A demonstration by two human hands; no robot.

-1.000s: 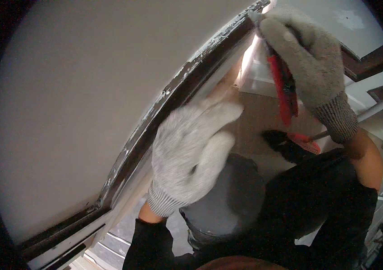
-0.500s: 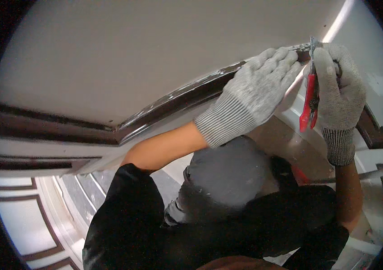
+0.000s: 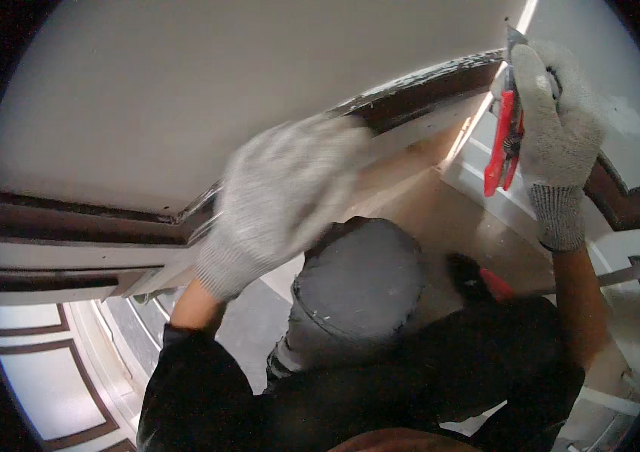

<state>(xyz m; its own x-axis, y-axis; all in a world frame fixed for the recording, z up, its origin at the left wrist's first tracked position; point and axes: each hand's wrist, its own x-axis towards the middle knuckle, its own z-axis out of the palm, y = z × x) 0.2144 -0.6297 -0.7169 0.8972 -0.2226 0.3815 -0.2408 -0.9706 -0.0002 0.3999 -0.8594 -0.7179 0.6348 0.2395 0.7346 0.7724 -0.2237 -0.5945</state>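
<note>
My right hand (image 3: 561, 124), in a grey knit glove, is closed round a pair of red-handled shears (image 3: 498, 147) near the corner of two walls. The metal tip points up and the handles, with a coiled spring between them, hang down beside the palm. My left hand (image 3: 282, 192), gloved the same way, is in front of the dark brown trim (image 3: 433, 89) on the wall. Motion blurs its fingers, so their closing cannot be made out. White smears mark the trim's upper edge, which runs to the corner.
My grey-clad knee (image 3: 361, 279) is below my hands, over a brown floor surface (image 3: 478, 226). A dark object with a red part (image 3: 495, 285) lies by my leg. Brown-framed white panels (image 3: 45, 388) stand at lower left. More brown trim (image 3: 621, 200) continues at right.
My left hand has left the trim near the corner and swept left and down along it. My right hand has risen slightly with the shears still in it.
</note>
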